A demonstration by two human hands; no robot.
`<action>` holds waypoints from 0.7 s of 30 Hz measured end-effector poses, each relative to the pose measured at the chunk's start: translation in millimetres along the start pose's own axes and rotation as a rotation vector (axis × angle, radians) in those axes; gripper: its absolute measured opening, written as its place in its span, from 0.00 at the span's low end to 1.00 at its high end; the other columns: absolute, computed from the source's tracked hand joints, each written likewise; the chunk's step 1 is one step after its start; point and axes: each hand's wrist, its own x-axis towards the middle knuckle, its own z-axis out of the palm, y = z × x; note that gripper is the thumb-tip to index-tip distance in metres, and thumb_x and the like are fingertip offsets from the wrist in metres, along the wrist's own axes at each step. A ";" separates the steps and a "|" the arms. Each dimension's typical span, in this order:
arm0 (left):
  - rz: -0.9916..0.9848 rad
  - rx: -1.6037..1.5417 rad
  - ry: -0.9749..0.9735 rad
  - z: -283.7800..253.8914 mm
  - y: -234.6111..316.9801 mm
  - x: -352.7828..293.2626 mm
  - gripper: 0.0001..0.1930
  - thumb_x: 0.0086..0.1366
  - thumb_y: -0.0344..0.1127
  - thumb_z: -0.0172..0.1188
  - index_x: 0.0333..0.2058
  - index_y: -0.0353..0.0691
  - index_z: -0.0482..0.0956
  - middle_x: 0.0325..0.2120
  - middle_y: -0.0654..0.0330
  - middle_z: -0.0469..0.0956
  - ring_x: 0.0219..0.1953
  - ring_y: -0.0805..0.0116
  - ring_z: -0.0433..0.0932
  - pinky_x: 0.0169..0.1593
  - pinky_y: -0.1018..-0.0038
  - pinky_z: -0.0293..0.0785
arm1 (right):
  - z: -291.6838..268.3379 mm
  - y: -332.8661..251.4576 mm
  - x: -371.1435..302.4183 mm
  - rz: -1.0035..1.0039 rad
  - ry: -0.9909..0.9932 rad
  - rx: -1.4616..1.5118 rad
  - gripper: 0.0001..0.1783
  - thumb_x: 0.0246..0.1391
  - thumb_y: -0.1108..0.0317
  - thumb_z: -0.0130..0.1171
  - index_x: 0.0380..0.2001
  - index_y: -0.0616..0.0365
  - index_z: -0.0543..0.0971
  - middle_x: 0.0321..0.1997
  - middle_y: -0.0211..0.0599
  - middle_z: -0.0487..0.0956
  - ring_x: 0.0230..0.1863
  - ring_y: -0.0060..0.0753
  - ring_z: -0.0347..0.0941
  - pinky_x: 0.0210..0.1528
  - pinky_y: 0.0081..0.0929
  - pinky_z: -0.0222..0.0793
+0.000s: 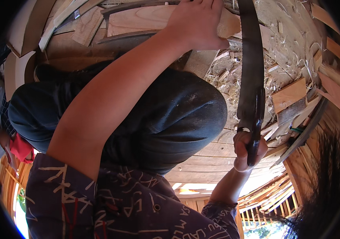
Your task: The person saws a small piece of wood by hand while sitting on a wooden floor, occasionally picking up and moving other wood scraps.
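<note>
My right hand [249, 150] is closed around the dark handle of a handsaw [251, 59]. The saw's long, wide dark blade runs up to the top of the view, just right of a pale wooden board [138, 19]. Across that board lies my left hand [198, 24], palm down, thumb stretched out along the near edge. Its fingertips are partly cut off by the top of the view. The board's right end shows between this hand and the blade; whether the teeth touch the wood cannot be made out.
Wood shavings and offcuts [227, 73] litter the floor right of my bent knee [190, 111]. Flat wood pieces [289, 95] lie farther right, with planks [86, 26] at upper left. Another person's hand and red cloth [20, 148] show at the left edge.
</note>
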 end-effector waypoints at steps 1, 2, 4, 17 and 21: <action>-0.011 -0.029 -0.042 -3.8 0.2 1.1 0.46 0.48 0.56 0.66 0.58 0.26 0.62 0.54 0.42 0.68 0.60 0.51 0.68 0.65 0.57 0.59 | -1.8 0.7 1.1 0.019 0.010 -0.035 0.14 0.51 0.66 0.61 0.23 0.61 0.67 0.14 0.30 0.67 0.14 0.21 0.59 0.18 0.22 0.53; -0.001 -0.034 0.003 0.1 -0.4 1.0 0.46 0.48 0.55 0.67 0.57 0.27 0.63 0.54 0.42 0.69 0.60 0.51 0.68 0.64 0.57 0.60 | -3.0 1.3 1.7 0.039 0.022 -0.070 0.14 0.50 0.65 0.62 0.22 0.61 0.69 0.15 0.30 0.69 0.15 0.22 0.61 0.19 0.22 0.54; 0.012 -0.044 0.099 5.8 -2.5 -2.1 0.44 0.47 0.55 0.68 0.55 0.28 0.64 0.53 0.43 0.70 0.59 0.51 0.69 0.64 0.58 0.60 | -8.1 2.6 -3.4 0.139 0.099 -0.135 0.16 0.48 0.63 0.65 0.18 0.61 0.72 0.15 0.33 0.72 0.15 0.25 0.65 0.19 0.26 0.58; -0.016 -0.086 0.012 1.6 -0.1 0.1 0.46 0.45 0.55 0.70 0.56 0.28 0.63 0.53 0.44 0.70 0.59 0.53 0.69 0.63 0.57 0.59 | 12.4 -18.7 -57.4 0.338 0.308 -0.078 0.17 0.53 0.69 0.64 0.17 0.68 0.71 0.16 0.27 0.71 0.17 0.15 0.63 0.16 0.18 0.55; 0.010 -0.058 0.033 1.2 -2.6 -1.5 0.46 0.47 0.55 0.68 0.57 0.27 0.62 0.53 0.44 0.70 0.59 0.52 0.68 0.64 0.57 0.59 | 8.3 -20.6 -55.4 0.328 0.294 -0.086 0.14 0.52 0.70 0.63 0.19 0.68 0.74 0.16 0.30 0.71 0.18 0.17 0.65 0.17 0.20 0.58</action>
